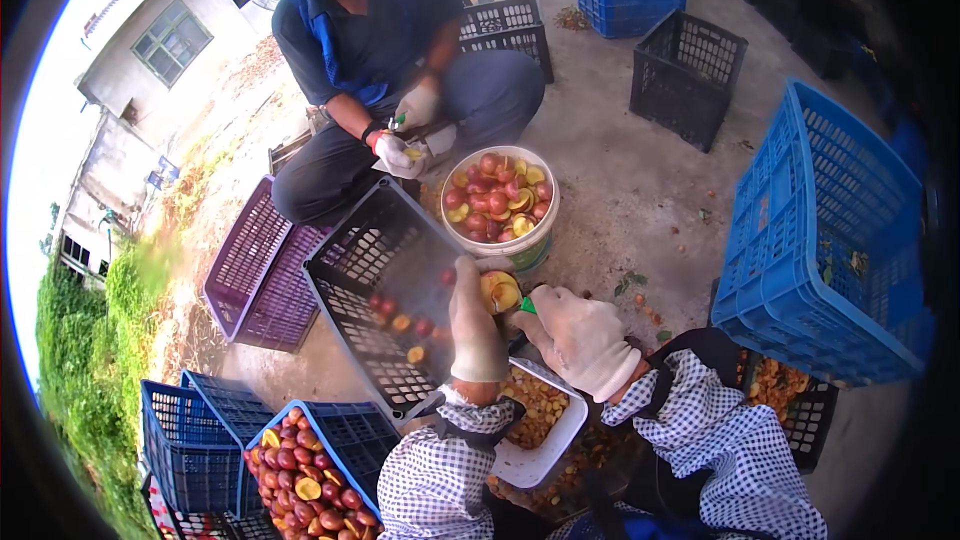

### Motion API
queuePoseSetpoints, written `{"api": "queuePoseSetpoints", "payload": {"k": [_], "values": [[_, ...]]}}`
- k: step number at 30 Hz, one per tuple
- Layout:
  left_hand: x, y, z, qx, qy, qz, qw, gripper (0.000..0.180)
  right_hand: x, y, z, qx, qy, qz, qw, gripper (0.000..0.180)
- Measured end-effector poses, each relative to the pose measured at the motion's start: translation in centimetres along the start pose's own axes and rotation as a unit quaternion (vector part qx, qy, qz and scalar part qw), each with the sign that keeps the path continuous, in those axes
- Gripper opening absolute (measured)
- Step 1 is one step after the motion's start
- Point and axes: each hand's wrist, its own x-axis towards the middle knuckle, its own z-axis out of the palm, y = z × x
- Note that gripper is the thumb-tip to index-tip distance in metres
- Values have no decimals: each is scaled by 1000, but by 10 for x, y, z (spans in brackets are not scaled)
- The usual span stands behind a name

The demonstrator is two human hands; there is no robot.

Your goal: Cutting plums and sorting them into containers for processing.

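My left hand (476, 325), in a pale work glove, is closed on a cut fruit (501, 292) with yellow flesh facing me. My gloved right hand (583, 342) grips a small tool with a green handle (527, 306), its tip close to the fruit; the blade's shape is hard to make out. Just beyond my hands stands a round white bucket (548, 228) of red-skinned fruit, some pieces showing yellow flesh. Below them is a white tray (574, 430) holding small orange-brown pieces, partly hidden by my left sleeve.
Left of my hands, a black crate (345, 270) holds a few fruits. A blue crate (350, 430) at lower left is heaped with fruit. Opposite sits a gloved co-worker (390, 60) holding a green-handled tool and fruit. A large blue crate (800, 270) stands right, a black crate (680, 90) behind.
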Motion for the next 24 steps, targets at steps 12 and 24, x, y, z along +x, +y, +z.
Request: {"api": "queuePoseSetpoints", "payload": {"k": [12,24], "values": [[-2,2,-29,220,-45,114,968,39,2,0,11,9,-124,15,992,30],[-7,-9,-56,287,-151,139,936,46,1,26,17,598,-437,325,588,46]]}}
